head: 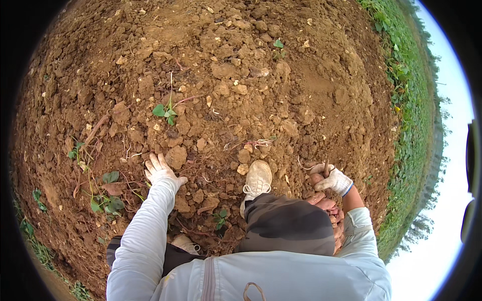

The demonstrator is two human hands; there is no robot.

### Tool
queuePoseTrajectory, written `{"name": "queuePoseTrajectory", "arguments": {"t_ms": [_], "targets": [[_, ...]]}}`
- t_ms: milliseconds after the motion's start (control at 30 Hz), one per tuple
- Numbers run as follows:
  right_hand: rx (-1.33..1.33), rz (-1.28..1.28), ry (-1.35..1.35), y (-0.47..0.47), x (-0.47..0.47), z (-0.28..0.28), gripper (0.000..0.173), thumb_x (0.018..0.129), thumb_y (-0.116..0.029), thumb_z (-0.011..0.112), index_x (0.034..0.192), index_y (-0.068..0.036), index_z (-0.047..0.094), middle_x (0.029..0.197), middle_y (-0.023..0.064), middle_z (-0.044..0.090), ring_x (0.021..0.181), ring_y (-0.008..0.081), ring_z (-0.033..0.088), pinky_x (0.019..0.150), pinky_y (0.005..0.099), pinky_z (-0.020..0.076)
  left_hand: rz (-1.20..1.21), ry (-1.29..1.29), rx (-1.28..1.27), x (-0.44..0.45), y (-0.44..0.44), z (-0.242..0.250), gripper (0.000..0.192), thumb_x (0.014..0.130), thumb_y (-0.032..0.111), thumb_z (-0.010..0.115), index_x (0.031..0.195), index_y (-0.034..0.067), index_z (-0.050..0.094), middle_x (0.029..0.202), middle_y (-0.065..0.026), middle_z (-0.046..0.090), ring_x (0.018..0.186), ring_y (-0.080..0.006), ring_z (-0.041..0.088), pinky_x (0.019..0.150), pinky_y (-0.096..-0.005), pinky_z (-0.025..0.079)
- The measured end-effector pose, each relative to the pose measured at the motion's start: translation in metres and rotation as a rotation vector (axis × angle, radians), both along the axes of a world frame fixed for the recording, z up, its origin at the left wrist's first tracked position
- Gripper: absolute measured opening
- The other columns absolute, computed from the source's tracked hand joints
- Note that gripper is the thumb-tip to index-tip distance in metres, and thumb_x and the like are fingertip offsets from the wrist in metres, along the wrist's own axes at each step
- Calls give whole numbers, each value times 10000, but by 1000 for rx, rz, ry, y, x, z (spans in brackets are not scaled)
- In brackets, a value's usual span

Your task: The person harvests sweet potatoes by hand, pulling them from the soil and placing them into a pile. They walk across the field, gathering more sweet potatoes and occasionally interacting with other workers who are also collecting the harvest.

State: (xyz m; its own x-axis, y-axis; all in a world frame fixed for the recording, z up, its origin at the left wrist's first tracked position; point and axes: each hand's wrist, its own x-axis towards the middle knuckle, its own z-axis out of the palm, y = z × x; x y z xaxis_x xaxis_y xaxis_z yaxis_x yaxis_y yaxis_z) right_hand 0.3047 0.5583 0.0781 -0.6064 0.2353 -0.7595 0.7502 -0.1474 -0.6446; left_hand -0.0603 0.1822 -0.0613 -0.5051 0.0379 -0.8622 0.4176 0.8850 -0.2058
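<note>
My left hand (162, 171) is spread flat over the loose brown soil, thumb and fingers apart, with nothing in it. A large clod (176, 157) lies just beside its fingertips. In a white knit glove with a blue cuff, my right hand (334, 182) is closed around a reddish sweet potato (315, 179). A thin brown stalk or root end (326, 168) sticks up between its fingers. Right below that hand, beside my bent knee, lies a pile of pinkish-red sweet potatoes (326, 204), partly hidden by my leg and sleeve.
My shoe (258, 177) stands on the soil between the hands; the other shoe (186, 243) is farther back. Leafy vine remnants (107, 201) lie left of my left arm. A small green sprout (165, 112) lies ahead. Dense green vines (414, 124) border the right side.
</note>
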Motion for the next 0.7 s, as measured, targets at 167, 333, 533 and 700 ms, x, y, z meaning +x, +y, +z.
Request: {"name": "queuePoseTrajectory", "arguments": {"t_ms": [167,333,533,700], "targets": [[-364,24,261,-41,-84,-44,668,575,-212,963,1147,-12,682,1117,53,647,1082,204,591,973,339,460,-210,237,573,34,43,54,1101,777,619,765,1594,99,241,1661,-255,121,1529,-424,180,1241,-498,200],[-563,130,268,-79,-109,-53,694,593,-227,973,1173,-1,665,1155,71,643,1109,194,593,989,348,467,-129,-421,1593,72,96,86,616,811,233,793,1378,210,554,1433,-170,523,1250,-357,588,986,-438,533],[-191,-32,77,-47,-12,-18,665,621,-253,956,1181,-21,680,1268,126,640,1148,207,610,960,377,512,858,-821,1363,69,111,84,212,1016,179,600,1187,63,648,1018,-17,692,943,-116,644,863,-301,540],[437,792,-1390,-42,81,11,1021,504,-519,950,1415,-241,580,1542,189,402,1357,389,483,1099,516,430,954,-874,1256,70,103,77,247,1020,207,610,1232,84,640,1066,-10,691,993,-114,643,853,-293,534]]}}
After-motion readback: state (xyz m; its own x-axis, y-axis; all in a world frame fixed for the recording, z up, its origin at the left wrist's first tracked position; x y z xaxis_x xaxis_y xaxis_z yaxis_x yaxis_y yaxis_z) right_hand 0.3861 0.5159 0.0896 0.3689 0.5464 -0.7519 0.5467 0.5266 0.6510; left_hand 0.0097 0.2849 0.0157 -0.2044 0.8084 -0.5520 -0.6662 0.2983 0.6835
